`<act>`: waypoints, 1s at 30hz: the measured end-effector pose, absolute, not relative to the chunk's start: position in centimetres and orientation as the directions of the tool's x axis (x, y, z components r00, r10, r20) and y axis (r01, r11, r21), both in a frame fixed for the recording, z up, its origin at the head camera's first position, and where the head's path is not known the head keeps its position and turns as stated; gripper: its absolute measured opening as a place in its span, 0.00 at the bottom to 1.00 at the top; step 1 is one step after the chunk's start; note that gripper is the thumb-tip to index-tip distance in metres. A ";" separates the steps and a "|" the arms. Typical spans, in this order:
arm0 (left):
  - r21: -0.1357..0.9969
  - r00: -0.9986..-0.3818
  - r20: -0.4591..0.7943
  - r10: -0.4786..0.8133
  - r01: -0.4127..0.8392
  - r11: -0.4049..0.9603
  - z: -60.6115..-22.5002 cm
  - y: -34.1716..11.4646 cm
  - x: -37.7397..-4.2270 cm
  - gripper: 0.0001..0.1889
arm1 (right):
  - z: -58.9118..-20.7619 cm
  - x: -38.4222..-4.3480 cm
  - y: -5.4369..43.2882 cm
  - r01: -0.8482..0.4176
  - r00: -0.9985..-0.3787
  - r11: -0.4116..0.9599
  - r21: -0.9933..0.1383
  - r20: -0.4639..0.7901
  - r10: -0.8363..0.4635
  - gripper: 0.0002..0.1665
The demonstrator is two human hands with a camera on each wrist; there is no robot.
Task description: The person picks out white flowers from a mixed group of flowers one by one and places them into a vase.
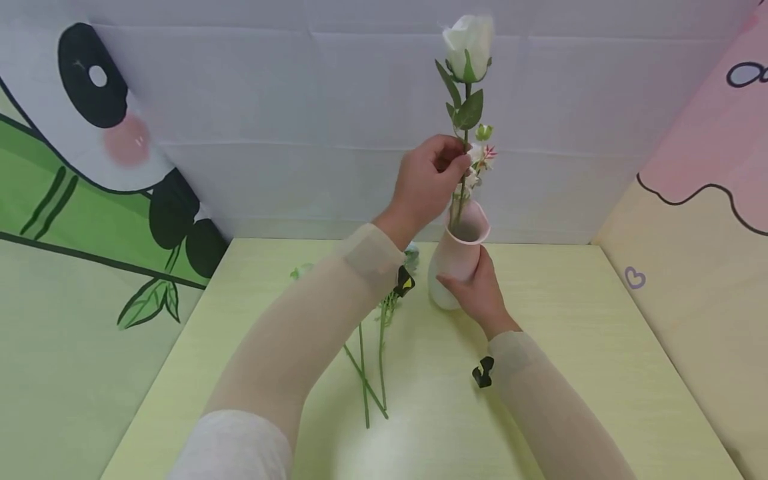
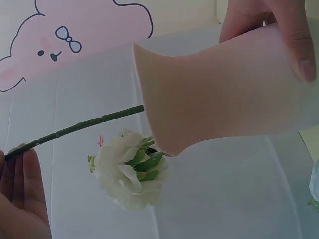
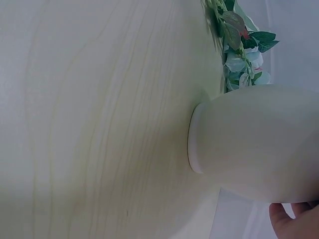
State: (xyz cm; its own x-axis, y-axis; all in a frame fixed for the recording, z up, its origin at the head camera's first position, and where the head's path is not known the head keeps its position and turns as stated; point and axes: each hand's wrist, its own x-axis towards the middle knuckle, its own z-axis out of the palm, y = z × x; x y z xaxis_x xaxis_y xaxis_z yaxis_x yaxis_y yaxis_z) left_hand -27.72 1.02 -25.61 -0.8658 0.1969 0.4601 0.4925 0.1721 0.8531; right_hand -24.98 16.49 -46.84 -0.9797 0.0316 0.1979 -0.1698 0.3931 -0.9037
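Note:
With its thumb and fingers, my left hand [image 1: 423, 177] pinches the green stem [image 2: 82, 124] of a white rose [image 1: 471, 47] above a pale pink vase [image 1: 451, 260]. The stem's lower end goes inside the vase mouth and is hidden there. Around the side of the vase, my right hand [image 1: 483, 300] keeps its grip. In the right wrist view, the vase base [image 3: 196, 139] is at the table surface. Another white flower [image 2: 129, 169], with a small red tip, shows beside the vase mouth, partly behind the left hand in the head view.
Several cut flower stems [image 1: 365, 380] lie on the pale wooden table [image 1: 558, 347], their heads partly behind the left forearm. Pale blue flowers [image 3: 244, 64] with dark leaves lie near the vase. A white cloth backdrop [image 1: 270, 120] rises behind the table; printed panels flank it.

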 end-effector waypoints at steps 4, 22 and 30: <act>0.857 -0.876 0.435 0.207 0.473 0.203 -26.2 1.2 -27.8 0.07 | -47.1 -24.9 16.4 -0.164 -0.981 0.395 -0.904 0.191 0.031 0.56; 0.830 -0.882 0.383 0.275 0.459 0.317 -27.8 2.7 -28.4 0.08 | -47.0 -25.1 16.9 -0.139 -0.986 0.408 -0.902 0.165 0.030 0.57; 0.802 -0.881 0.358 0.309 0.459 0.382 -29.5 2.8 -28.6 0.08 | -47.1 -25.1 16.7 -0.137 -0.986 0.412 -0.901 0.164 0.030 0.58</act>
State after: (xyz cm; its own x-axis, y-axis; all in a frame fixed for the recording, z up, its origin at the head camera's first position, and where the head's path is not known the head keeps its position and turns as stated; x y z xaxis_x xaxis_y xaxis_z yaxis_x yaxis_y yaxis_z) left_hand -28.59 2.77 -29.52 -0.8813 0.3087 0.3577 0.4593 0.3821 0.8019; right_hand -25.09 16.72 -47.11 -0.9860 0.0300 0.1637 -0.1371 0.4121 -0.9008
